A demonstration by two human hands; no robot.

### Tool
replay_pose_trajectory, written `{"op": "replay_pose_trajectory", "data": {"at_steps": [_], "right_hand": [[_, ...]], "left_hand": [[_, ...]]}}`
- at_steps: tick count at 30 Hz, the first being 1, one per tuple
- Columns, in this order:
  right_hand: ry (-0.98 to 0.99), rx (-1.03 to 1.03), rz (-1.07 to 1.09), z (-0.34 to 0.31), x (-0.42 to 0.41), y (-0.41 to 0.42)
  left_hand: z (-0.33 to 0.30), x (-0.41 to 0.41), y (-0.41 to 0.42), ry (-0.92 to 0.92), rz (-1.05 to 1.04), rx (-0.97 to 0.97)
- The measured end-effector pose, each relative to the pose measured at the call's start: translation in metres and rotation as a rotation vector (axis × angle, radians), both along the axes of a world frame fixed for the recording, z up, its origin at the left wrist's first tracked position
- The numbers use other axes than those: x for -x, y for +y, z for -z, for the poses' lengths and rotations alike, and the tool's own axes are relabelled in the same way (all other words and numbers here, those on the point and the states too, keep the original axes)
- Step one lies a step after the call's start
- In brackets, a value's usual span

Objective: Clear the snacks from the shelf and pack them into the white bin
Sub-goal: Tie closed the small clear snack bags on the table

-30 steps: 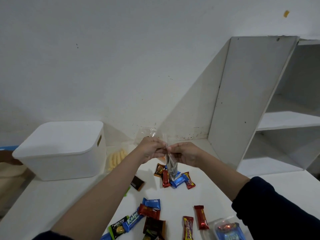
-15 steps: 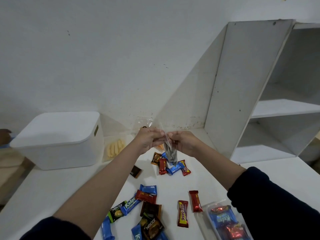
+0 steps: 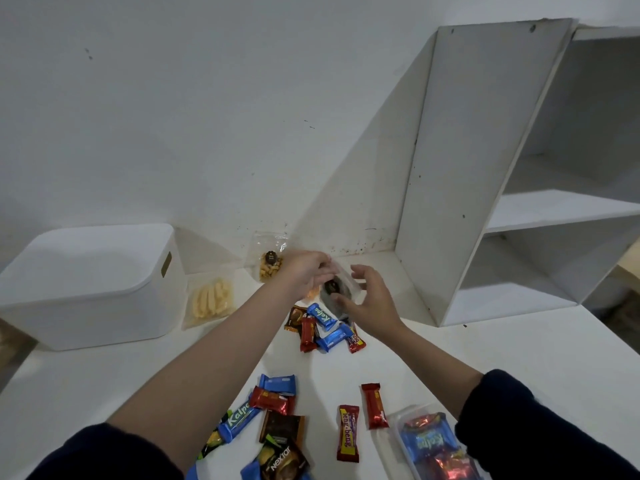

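Snacks lie scattered on the white table (image 3: 485, 341) in front of you. Nearest, at the bottom edge, a dark wrapper reads "nextar" (image 3: 282, 459), and a clear tray (image 3: 433, 445) at your right sleeve holds blue and red packs, one marked "Kalpa". Just beyond, a blue bar (image 3: 239, 419) shows "Kalpa", and a red bar (image 3: 348, 433) reads "beng-beng" in yellow; another red bar (image 3: 374, 405) lies just beside it, its print too small to read. Farther on, a small heap of wrappers (image 3: 325, 329) includes a blue one lettered "Kalpa". Right above that heap, your left hand (image 3: 304, 273) pinches the top edge of a clear pouch (image 3: 337, 289) with dark contents, fingers pressed together on it. Your right hand (image 3: 369, 299) is beside the pouch, fingers spread and curved; whether they touch it you cannot tell. Beyond, two clear bags of pale snacks (image 3: 211, 299) sit near the wall. To the far left stands the lidded white bin (image 3: 90, 282); to the far right, the white shelf (image 3: 554, 209).
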State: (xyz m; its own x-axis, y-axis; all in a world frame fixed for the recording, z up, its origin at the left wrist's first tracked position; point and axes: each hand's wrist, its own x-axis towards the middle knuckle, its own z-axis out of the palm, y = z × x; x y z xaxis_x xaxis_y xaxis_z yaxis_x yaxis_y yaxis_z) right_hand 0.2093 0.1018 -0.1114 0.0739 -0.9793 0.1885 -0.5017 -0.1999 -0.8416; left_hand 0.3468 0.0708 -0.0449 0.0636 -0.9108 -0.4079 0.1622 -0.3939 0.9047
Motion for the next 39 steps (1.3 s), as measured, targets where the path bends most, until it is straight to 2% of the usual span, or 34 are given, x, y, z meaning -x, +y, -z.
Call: {"op": "replay_pose_trajectory", "data": {"at_steps": [3,8,12,14,23,25,28,30,32,36,39], "right_hand": [[-0.095,0.002,0.188,0.013,0.01,-0.016],[-0.408,-0.194,0.348,0.032,0.04,-0.05],[-0.495,-0.289,0.384,0.049,0.064,-0.076],[-0.461,-0.369,0.393,0.063,0.074,-0.093],[-0.171,-0.597,0.51,0.128,0.086,-0.169],[0.015,-0.544,0.507,0.134,0.078,-0.177],[0.213,-0.308,0.406,0.136,0.056,-0.184],[0.155,-0.253,0.243,0.138,0.036,-0.191],[0.047,-0.365,0.156,0.139,0.014,-0.202],[-0.202,-0.739,0.263,0.154,-0.027,-0.227],[-0.417,-0.869,0.332,0.162,-0.044,-0.237]], "left_hand": [[0.012,0.011,-0.01,-0.051,0.077,-0.011],[0.064,0.023,-0.034,-0.372,0.009,-0.011],[0.113,0.039,-0.046,-0.439,0.332,-0.137],[0.138,0.053,-0.058,-0.505,0.375,-0.138],[0.203,0.077,-0.111,-0.676,0.235,-0.106],[0.205,0.071,-0.123,-0.742,0.179,-0.011],[0.207,0.047,-0.143,-1.03,0.068,0.201],[0.211,0.026,-0.158,-1.156,-0.016,0.251],[0.214,0.006,-0.171,-1.17,-0.068,0.212],[0.22,-0.02,-0.191,-1.135,0.092,-0.035],[0.227,-0.032,-0.193,-1.014,0.184,-0.066]]}}
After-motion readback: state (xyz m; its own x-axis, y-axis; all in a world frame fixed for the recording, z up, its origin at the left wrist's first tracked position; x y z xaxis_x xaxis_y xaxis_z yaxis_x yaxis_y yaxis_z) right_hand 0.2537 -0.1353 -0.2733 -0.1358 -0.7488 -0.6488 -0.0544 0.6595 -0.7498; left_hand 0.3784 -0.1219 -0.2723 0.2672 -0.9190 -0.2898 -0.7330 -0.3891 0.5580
